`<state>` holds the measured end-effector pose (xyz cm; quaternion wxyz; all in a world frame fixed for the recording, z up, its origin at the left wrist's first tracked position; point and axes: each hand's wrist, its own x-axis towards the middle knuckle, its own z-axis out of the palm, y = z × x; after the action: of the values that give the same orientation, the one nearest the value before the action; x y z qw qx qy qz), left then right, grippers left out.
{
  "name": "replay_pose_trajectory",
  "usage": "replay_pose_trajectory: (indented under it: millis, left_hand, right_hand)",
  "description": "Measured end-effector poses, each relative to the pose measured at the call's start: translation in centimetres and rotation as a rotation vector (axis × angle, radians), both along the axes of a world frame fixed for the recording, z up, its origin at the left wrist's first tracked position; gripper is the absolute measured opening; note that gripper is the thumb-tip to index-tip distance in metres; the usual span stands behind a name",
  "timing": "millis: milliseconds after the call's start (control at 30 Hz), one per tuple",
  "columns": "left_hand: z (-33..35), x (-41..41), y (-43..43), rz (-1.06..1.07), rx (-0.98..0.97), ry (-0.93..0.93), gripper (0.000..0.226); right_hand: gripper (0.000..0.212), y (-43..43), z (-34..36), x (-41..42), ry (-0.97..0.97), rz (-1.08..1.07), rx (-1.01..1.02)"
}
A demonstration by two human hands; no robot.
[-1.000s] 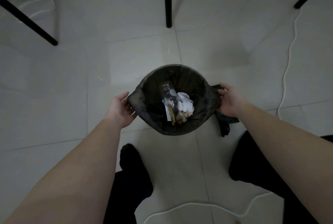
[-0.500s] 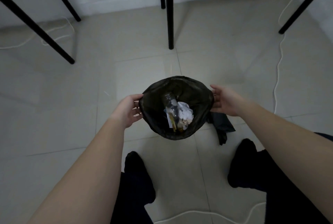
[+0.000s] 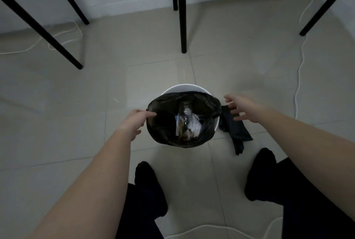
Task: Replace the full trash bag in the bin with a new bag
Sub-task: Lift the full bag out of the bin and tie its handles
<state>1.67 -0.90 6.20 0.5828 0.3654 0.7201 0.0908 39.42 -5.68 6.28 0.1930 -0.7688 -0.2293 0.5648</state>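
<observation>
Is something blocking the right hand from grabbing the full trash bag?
Nothing visible. The right hand is open beside the trash bag's right edge, with a bare gap between. A folded spare bag lies on the floor under that hand, out of its path. The left hand grips the left edge.

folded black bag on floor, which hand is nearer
Right. The right hand hangs open over the folded black bag; the left hand grips the full bag's rim, across the bin.

Bare forearms (image 3: 99,171), dark trousers (image 3: 140,219) on both legs, and black socks (image 3: 148,181) on the feet
</observation>
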Motion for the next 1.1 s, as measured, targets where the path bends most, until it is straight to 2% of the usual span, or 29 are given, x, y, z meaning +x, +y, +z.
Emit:
replay_pose_trajectory:
  millis: [100,233,367,600,700,800,933,1033,1100]
  left_hand:
    - [-1.2,-0.7,-0.3,0.112,-0.134,-0.051,0.084]
    - [-3.9,-1.3,-0.6,0.427,-0.305,-0.246,0.077]
    - [-5.9,-1.5,-0.4,0.524,-0.362,-0.358,0.072]
    - [-7.8,-0.2,0.6,0.504,-0.322,-0.420,0.051]
    - [-7.9,0.7,1.0,0.494,-0.277,-0.410,0.047]
    - [-7.9,1.1,1.3,0.503,-0.232,-0.361,0.043]
    - [-7.3,0.9,1.6,0.528,-0.197,-0.322,0.042]
    - [-6.1,1.0,1.2,0.562,-0.142,-0.316,0.014]
    - [-5.2,1.0,0.9,0.612,-0.099,-0.328,0.016]
  right_hand:
    - [0.043,-0.2,-2.0,-0.1,0.041,-0.061,-0.055]
    - [0.045,-0.6,-5.0,-0.6,0.170,-0.140,-0.128]
    - [0.040,-0.4,-7.4,-1.3,0.302,-0.218,-0.135]
    - [0.029,-0.9,-10.7,-1.1,0.537,-0.335,-0.155]
    - [0.031,-0.7,-11.2,-1.3,0.511,-0.301,-0.149]
    - [0.023,-0.7,-11.0,-1.4,0.460,-0.252,-0.145]
    - [0.017,-0.8,-10.4,-1.2,0.484,-0.268,-0.107]
    - [0.013,-0.7,-9.5,-1.1,0.483,-0.312,-0.094]
    - [0.015,-0.8,-8.6,-0.7,0.434,-0.334,-0.102]
